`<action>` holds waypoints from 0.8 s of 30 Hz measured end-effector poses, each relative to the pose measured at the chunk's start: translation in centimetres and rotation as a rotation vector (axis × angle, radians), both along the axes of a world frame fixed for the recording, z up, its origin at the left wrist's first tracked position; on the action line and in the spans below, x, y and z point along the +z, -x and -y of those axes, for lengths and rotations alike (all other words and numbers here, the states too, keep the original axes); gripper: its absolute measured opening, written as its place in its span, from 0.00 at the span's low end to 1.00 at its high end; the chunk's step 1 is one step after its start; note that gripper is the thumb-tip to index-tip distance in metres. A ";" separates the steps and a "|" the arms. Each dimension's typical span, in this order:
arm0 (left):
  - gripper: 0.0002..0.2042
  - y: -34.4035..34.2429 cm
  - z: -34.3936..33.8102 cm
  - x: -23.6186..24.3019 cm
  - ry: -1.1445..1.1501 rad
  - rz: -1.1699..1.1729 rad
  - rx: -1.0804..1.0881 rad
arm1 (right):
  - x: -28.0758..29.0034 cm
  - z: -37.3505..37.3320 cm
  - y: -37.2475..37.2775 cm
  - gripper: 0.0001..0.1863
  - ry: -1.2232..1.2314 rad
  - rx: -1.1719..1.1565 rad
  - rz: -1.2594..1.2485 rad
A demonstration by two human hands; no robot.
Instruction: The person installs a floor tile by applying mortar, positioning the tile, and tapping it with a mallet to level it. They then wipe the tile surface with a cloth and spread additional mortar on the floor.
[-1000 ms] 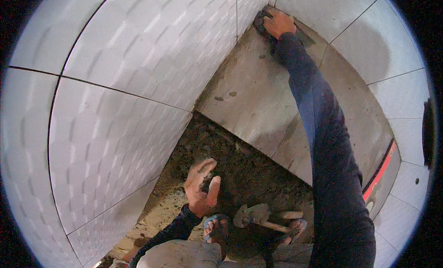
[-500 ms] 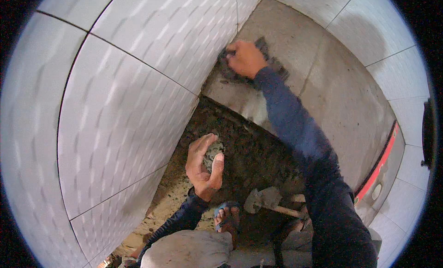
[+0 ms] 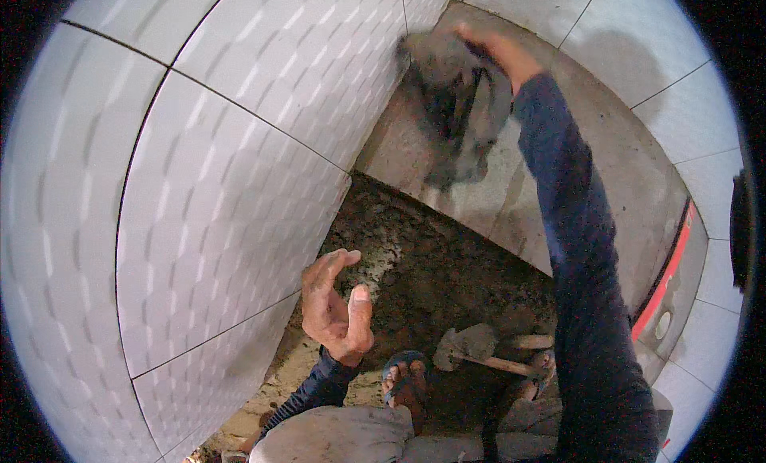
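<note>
My right hand, blurred by motion, grips a dark grey rag over the grey floor tile, close to the foot of the left wall. The rag hangs bunched and smeared by its swing; some fingers are hidden behind it. Lower down, my left hand is held with its fingers curved and thumb apart, nothing visible between them. Beneath it lies a dark, crumbly mortar bed, with a pale grey scatter just beyond the fingertips.
White patterned wall tiles rise along the left. A grey-headed tool with a wooden handle lies by my sandalled foot, beside another wooden handle. Against the right side lies a red spirit level.
My right hand has swung up and right, lifting the rag. My left hand has moved slightly down and left; the grey lump seen in it earlier no longer shows there.
</note>
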State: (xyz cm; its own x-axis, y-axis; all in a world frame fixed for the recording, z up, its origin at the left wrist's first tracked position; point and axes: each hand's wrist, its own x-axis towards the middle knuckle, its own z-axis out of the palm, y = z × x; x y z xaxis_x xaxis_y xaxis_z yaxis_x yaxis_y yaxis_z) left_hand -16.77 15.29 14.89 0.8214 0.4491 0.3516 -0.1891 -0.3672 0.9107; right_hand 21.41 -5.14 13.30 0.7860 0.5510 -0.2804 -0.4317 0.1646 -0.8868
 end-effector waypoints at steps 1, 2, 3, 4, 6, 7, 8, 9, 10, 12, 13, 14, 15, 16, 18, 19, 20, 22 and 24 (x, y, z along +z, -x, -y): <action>0.22 -0.1 0.0 -0.2 -0.018 -0.011 -0.012 | -0.5 -0.3 -2.5 0.29 0.254 -0.041 0.194; 0.21 -0.1 -0.2 -0.1 -0.046 -0.027 -0.017 | -1.4 -1.2 -5.2 0.31 0.497 -0.077 0.384; 0.21 -0.2 -0.1 -0.6 -0.052 -0.043 -0.035 | -2.7 -1.2 -6.7 0.33 0.766 -0.118 0.571; 0.21 -0.3 -0.1 -0.3 -0.069 -0.043 -0.042 | -3.8 -2.1 -6.9 0.32 1.030 -0.142 0.730; 0.21 -0.3 0.0 -0.1 -0.097 -0.045 -0.052 | -6.3 -5.2 -6.8 0.31 1.565 -0.180 1.044; 0.21 -0.2 -0.3 0.1 -0.124 -0.070 -0.044 | -6.0 -6.9 -5.8 0.30 1.396 -0.168 0.955; 0.21 -0.1 -0.6 0.5 -0.149 -0.095 -0.038 | -5.8 -8.0 -4.3 0.29 1.231 -0.157 0.864; 0.21 0.0 -0.7 0.5 -0.168 -0.114 -0.035 | -5.4 -9.1 -2.3 0.29 1.075 -0.148 0.775; 0.21 0.0 -0.6 0.2 -0.150 -0.084 -0.027 | -5.7 -10.3 0.1 0.26 1.135 -0.216 0.801; 0.21 -0.4 -0.2 -0.4 -0.111 -0.014 -0.014 | -6.6 -12.5 5.6 0.18 1.226 -0.322 0.912; 0.21 -0.7 0.1 -0.3 -0.104 0.005 -0.017 | -6.8 -13.3 8.5 0.15 1.252 -0.358 0.993; 0.21 -0.8 0.1 0.2 -0.112 0.020 -0.007 | -6.6 -15.1 11.6 0.14 1.208 -0.360 0.977; 0.21 -0.8 0.0 0.5 -0.120 0.034 0.002 | -6.3 -16.7 14.7 0.13 1.164 -0.362 0.960; 0.21 -0.9 0.2 0.3 -0.118 0.046 -0.010 | -6.8 -17.1 17.4 0.13 1.133 -0.283 1.009; 0.20 -1.1 0.2 0.5 -0.137 0.074 -0.023 | -6.2 -17.1 21.7 0.14 0.984 -0.061 0.935; 0.20 -1.0 0.1 0.7 -0.163 0.069 -0.014 | -5.2 -16.9 23.0 0.14 0.872 0.079 0.814; 0.19 -0.8 -0.2 0.8 -0.190 0.062 -0.004 | -4.3 -16.0 23.5 0.14 0.673 0.159 0.660; 0.19 -0.3 -1.2 1.6 -0.248 0.038 0.054 | -0.7 -12.4 23.4 0.14 0.264 0.326 0.350; 0.18 -0.2 -1.7 2.6 -0.296 -0.004 0.125 | 2.8 -8.4 21.8 0.14 0.343 0.269 0.542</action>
State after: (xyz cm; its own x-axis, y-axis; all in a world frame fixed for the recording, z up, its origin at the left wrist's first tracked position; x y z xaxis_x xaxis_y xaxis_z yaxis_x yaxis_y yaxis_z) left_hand -16.61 16.96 17.49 0.7681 0.4251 0.4788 -0.1224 -0.6365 0.7615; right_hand -0.35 3.26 16.09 0.7129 0.6967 -0.0804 0.0998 -0.2143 -0.9716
